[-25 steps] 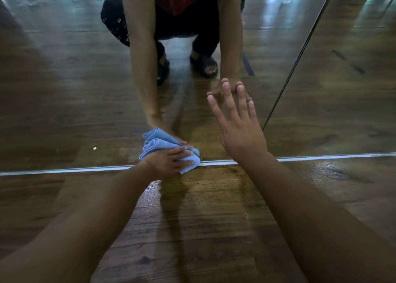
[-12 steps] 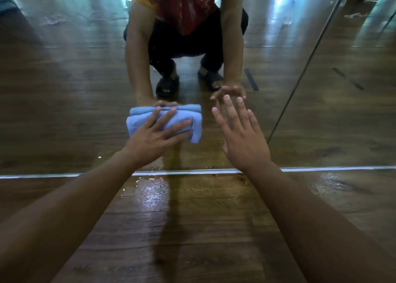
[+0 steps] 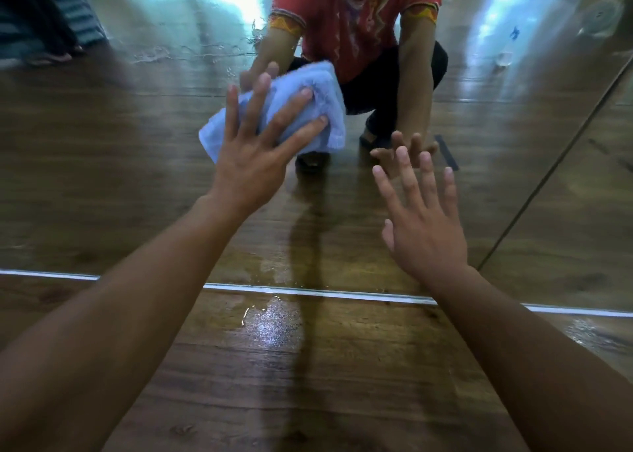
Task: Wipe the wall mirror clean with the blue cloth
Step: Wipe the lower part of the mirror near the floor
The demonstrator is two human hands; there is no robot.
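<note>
While the person is crouching before the big wall mirror [image 3: 102,160], the head view is showing both bare arms reaching out to the glass. The left hand [image 3: 253,157] is pressing a soft, folded light-blue cloth [image 3: 329,109] flat on the mirror, up and to the left of the right hand [image 3: 424,225]. Its grip is wide, with straight, spread fingers lying over the cloth, not curling round it. The right hand is holding nothing, and its straight fingertips seem to be meeting their own reflection.

Wet streaks [image 3: 205,50] are showing higher on the glass. A wet patch [image 3: 270,328] is shining on the brown wooden floor [image 3: 308,400] below the thin silver strip [image 3: 308,292].

To wipe well, I think the palm should be pushing evenly, in rows that overlap, heading up to those streaks. No words or labels can be read.
</note>
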